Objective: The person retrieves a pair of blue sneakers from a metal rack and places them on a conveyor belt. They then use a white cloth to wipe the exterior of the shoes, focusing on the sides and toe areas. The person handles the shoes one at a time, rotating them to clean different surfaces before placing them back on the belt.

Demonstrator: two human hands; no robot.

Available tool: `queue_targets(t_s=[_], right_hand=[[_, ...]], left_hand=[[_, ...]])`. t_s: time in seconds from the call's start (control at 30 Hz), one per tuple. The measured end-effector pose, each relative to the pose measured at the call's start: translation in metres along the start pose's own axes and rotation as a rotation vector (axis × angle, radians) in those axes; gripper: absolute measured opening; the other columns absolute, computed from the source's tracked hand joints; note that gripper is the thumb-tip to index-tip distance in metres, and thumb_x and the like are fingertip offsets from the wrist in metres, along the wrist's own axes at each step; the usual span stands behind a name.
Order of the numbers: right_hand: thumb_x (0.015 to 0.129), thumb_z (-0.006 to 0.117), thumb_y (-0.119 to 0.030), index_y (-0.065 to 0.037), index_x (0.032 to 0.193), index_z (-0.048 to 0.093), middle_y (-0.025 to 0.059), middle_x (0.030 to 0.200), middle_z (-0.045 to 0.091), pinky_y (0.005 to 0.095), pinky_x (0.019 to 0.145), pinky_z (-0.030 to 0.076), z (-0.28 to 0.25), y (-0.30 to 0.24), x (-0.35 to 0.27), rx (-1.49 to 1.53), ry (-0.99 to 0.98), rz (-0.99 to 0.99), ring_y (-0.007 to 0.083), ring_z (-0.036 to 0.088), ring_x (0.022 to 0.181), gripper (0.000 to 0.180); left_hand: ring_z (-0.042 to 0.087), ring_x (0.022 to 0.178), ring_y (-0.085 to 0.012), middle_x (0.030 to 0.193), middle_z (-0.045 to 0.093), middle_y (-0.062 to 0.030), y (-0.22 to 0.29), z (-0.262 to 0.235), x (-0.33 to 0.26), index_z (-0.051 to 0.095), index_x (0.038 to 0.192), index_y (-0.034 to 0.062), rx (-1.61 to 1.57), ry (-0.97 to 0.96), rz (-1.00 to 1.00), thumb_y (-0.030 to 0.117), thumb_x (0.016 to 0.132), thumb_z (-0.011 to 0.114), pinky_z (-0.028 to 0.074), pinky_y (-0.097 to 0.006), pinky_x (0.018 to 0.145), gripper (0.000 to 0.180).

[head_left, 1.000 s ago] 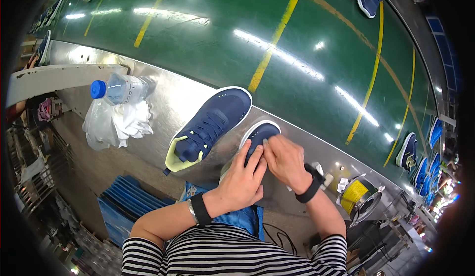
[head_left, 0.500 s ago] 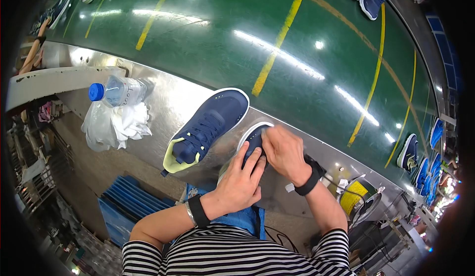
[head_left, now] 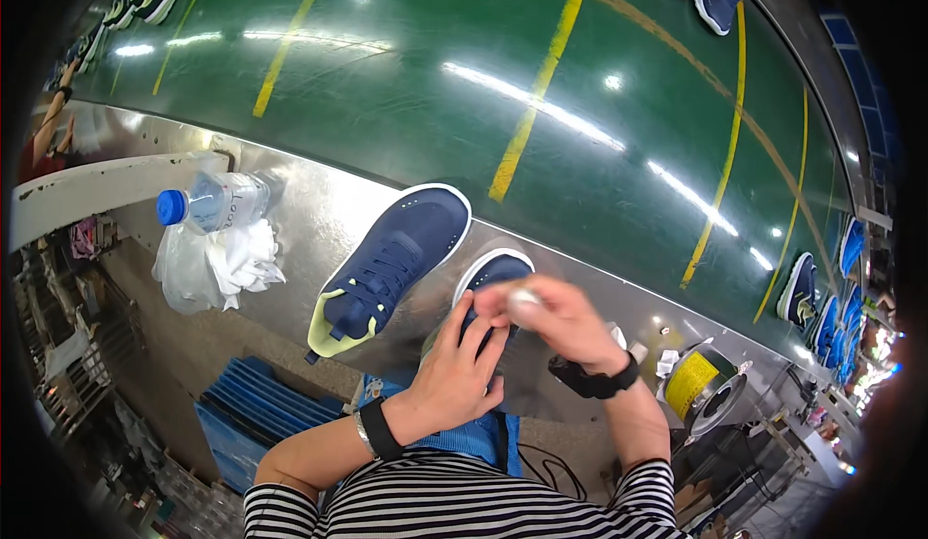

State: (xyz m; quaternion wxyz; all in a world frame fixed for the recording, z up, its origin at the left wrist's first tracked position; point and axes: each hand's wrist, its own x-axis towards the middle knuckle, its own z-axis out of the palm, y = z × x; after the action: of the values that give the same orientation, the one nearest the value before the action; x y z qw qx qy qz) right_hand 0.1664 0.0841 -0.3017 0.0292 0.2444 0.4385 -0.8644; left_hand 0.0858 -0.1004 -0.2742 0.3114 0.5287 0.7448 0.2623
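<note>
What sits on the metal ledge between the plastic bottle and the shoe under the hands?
In the head view, a second navy shoe with a yellow-green heel lies between the plastic bottle and the handled shoe.

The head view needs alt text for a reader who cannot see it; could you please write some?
A person's left hand and right hand work on a navy shoe at a metal bench. A second navy shoe lies beside it, near a water bottle and green conveyor belt.

Both hands cover most of the near navy shoe; only its toe shows. The right hand is motion-blurred, so whatever it pinches is unclear.
</note>
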Motion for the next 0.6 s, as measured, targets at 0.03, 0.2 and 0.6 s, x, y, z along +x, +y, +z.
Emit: queue_targets(t_s=[0.03, 0.2, 0.6], right_hand=[[0.098, 0.054, -0.020, 0.000, 0.112, 0.059, 0.0160, 0.114, 0.064, 0.0366, 0.079, 0.054, -0.007, 0.008, 0.002, -0.192, 0.003, 0.140, 0.0197, 0.062, 0.104, 0.025], [0.100, 0.051, -0.021, -0.002, 0.111, 0.056, 0.0174, 0.122, 0.061, 0.0363, 0.095, 0.047, -0.017, -0.027, 0.010, 0.304, 0.206, -0.393, 0.0198, 0.058, 0.113, 0.023], [0.101, 0.050, -0.022, -0.004, 0.106, 0.056, 0.0133, 0.114, 0.063, 0.0325, 0.088, 0.051, 0.013, 0.012, 0.000, -0.001, 0.105, -0.127, 0.0199, 0.063, 0.103, 0.020]], left_hand=[[0.028, 0.132, -0.0514, 0.134, 0.038, -0.0250, 0.001, 0.000, -0.001, 0.048, 0.131, -0.0039, 0.000, -0.010, -0.002, 0.018, 0.068, 0.075, 0.038, -0.053, 0.105, 0.072], [0.028, 0.132, -0.0509, 0.134, 0.038, -0.0245, 0.001, -0.001, -0.004, 0.049, 0.130, -0.0036, 0.024, 0.007, -0.018, 0.018, 0.067, 0.075, 0.039, -0.053, 0.105, 0.072], [0.026, 0.132, -0.0513, 0.135, 0.037, -0.0259, 0.005, 0.000, -0.004, 0.054, 0.128, 0.0047, 0.147, -0.019, 0.051, 0.021, 0.068, 0.074, 0.034, -0.056, 0.107, 0.065]])
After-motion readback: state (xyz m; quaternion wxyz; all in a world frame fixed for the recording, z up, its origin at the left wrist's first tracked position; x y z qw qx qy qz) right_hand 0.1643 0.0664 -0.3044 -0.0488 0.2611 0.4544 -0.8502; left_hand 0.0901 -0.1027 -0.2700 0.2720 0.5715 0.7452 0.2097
